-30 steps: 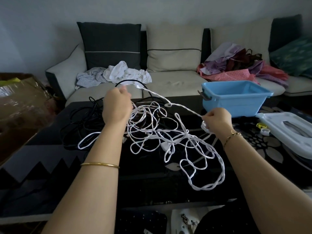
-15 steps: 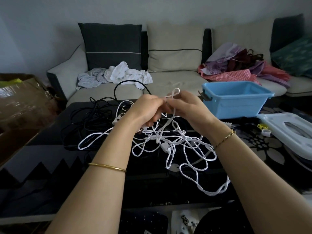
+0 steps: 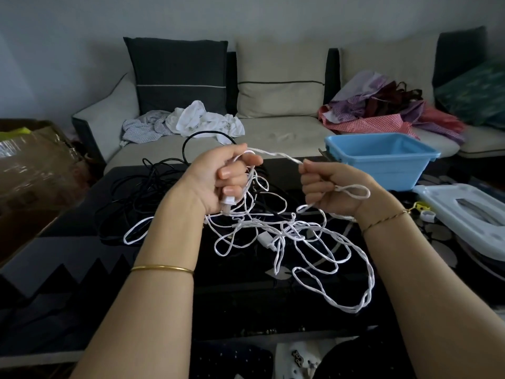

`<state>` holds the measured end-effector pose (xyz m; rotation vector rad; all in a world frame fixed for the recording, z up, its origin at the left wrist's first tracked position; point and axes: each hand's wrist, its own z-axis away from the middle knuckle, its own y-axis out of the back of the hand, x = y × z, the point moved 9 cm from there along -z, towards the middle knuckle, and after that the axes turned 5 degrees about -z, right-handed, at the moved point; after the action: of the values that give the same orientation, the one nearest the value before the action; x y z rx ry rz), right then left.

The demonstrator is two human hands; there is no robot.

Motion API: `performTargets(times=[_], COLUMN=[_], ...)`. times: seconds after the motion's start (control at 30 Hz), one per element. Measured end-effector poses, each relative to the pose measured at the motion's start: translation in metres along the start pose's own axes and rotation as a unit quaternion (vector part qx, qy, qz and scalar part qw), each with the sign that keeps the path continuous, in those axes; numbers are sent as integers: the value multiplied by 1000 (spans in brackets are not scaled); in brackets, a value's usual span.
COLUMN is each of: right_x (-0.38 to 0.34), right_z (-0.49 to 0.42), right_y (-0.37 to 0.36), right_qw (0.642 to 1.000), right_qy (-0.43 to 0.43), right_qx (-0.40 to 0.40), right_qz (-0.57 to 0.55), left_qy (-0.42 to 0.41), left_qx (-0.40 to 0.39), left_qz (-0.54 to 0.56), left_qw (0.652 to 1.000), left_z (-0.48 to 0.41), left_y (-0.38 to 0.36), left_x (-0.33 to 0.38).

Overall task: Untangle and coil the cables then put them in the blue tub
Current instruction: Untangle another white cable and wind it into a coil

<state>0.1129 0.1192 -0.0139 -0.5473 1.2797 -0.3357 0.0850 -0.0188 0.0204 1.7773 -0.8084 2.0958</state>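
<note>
White cable (image 3: 276, 154) stretches between both hands' closed fingers (image 3: 310, 177).

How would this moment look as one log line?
left hand: grips white cable | right hand: grips same cable | blue tub: empty

I see my left hand (image 3: 218, 179) and right hand (image 3: 332, 187) both fisted around the white cable (image 3: 300, 239), a short stretch taut between them; the rest sprawls tangled over the dark counter (image 3: 82, 242) beside black cables (image 3: 136, 192). The blue tub (image 3: 382, 160) stands at the right.
</note>
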Motion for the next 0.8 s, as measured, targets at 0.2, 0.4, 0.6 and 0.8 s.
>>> performTargets(times=[0.2,0.4,0.6,0.8], right_x=[9,2,2,-20], right_z=[0,-4,-3,8], right_y=[-12,8,29,33], right_qw=[996,997,988,900], right_qy=[0,33,40,152], right_qx=[-76,-12,127,222], right_qz=[57,-63,82,342], left_qy=[21,-48,-141,-191], left_qx=[-90,-38,98,230], left_qz=[238,406,371,367], left_qw=[967,912,912,881], left_z=[4,-3,-2,5], left_y=[-12,9,37,82], left_x=[0,7,15,14])
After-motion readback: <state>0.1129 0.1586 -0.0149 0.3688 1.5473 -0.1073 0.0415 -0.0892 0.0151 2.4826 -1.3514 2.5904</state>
